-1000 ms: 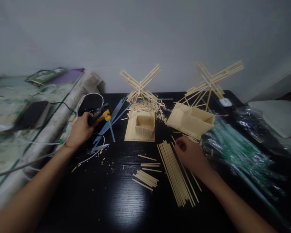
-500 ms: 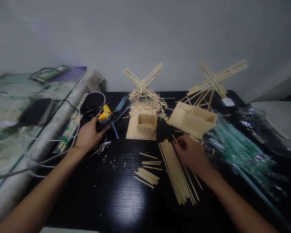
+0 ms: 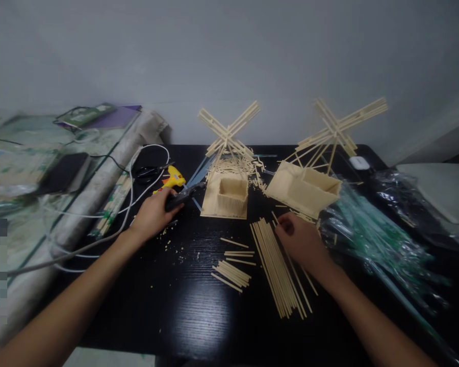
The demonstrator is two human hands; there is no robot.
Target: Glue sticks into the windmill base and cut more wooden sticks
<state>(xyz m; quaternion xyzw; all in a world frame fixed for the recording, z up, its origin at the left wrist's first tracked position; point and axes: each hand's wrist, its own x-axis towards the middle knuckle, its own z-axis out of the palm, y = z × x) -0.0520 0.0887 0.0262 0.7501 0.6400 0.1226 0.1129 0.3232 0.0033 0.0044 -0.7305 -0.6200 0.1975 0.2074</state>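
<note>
My left hand (image 3: pixel 153 214) is closed round a black hand tool (image 3: pixel 185 195), its dark tip pointing right toward a stick-built box on a flat base (image 3: pixel 225 196). A yellow glue gun (image 3: pixel 175 179) lies just behind that hand. My right hand (image 3: pixel 296 239) rests with fingers curled on the far end of a row of long wooden sticks (image 3: pixel 277 270), pinching one of them. A heap of short cut sticks (image 3: pixel 231 272) lies between my hands. Two stick windmill crosses (image 3: pixel 229 133) (image 3: pixel 338 127) stand at the back.
A second stick house (image 3: pixel 304 191) sits at back right. Clear and green plastic wrappers (image 3: pixel 371 229) cover the table's right side. White cable (image 3: pixel 145 153), scissors (image 3: pixel 147 173) and blue strips (image 3: pixel 199 173) lie at back left, beside a rolled mat (image 3: pixel 99 178).
My left hand has carried the black tool to the right, away from the yellow glue gun and toward the stick box. My right hand has stayed on the long sticks.
</note>
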